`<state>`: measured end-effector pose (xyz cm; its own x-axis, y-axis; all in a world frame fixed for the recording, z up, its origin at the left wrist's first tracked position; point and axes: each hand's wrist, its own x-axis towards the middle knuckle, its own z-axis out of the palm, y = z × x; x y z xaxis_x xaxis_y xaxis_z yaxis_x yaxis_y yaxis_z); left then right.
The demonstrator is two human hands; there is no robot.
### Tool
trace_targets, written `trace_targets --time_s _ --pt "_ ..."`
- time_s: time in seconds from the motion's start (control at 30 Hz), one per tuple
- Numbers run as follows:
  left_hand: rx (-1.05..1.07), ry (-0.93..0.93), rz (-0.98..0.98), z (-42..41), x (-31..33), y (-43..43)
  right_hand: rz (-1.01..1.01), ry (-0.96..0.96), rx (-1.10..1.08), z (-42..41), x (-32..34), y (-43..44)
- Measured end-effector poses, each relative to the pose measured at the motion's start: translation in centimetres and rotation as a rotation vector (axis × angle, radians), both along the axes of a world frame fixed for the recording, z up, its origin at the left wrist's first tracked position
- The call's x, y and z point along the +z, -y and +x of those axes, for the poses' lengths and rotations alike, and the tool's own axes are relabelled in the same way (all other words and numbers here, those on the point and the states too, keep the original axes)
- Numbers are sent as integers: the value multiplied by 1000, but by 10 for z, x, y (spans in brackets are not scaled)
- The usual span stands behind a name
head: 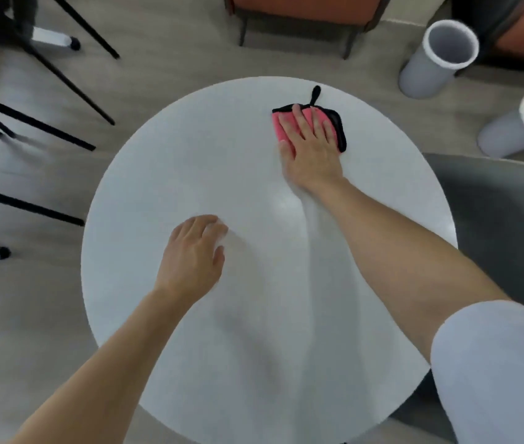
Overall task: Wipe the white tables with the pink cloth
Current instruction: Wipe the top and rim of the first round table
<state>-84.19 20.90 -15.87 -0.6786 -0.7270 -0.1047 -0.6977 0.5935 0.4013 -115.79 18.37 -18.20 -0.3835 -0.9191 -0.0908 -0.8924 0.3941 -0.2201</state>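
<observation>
A round white table fills the middle of the view. On its far right part lies a folded pink cloth with a black edge and a black hanging loop. My right hand lies flat on the cloth with straight, spread fingers, pressing it onto the tabletop. My left hand rests on the table nearer to me, left of centre, its fingers loosely bent and holding nothing.
Black chair legs stand on the floor to the left. An orange chair is behind the table. Two grey cylinders stand on the floor at the back right. A dark grey surface adjoins the table's right side.
</observation>
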Motion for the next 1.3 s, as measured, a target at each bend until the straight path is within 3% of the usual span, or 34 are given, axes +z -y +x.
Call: trace_targets --time_s 0.2,0.33,0.43,0.63,0.8,0.87,0.93,1.03,1.17,1.23,1.3 --pt "-205 51 -39 7 -4 -22 6 -46 -320 -18 -7 -199" --pt "-235 95 -31 37 -4 -33 59 -54 -392 66 -2 -306" --pt "-227 127 -26 66 -2 -39 87 -48 -307 154 4 -344" --pt "-66 212 -1 155 0 -41 11 81 322 303 -9 -292" --pt "98 279 8 221 3 -51 -81 57 650 309 -20 -172" --pt "116 281 19 229 2 -61 -89 -21 592 268 -23 -150" --pt "161 284 42 226 -1 -73 -96 -55 344 214 -24 -158" --pt "227 258 57 206 -1 -88 -46 -79 -26 133 -18 -220" --pt "184 256 113 180 4 -102 83 -4 -252 99 -8 -274" --pt "171 267 158 168 10 -111 83 37 -223 122 -6 -263" --pt "213 266 214 157 19 -123 106 36 142 156 -6 -256"
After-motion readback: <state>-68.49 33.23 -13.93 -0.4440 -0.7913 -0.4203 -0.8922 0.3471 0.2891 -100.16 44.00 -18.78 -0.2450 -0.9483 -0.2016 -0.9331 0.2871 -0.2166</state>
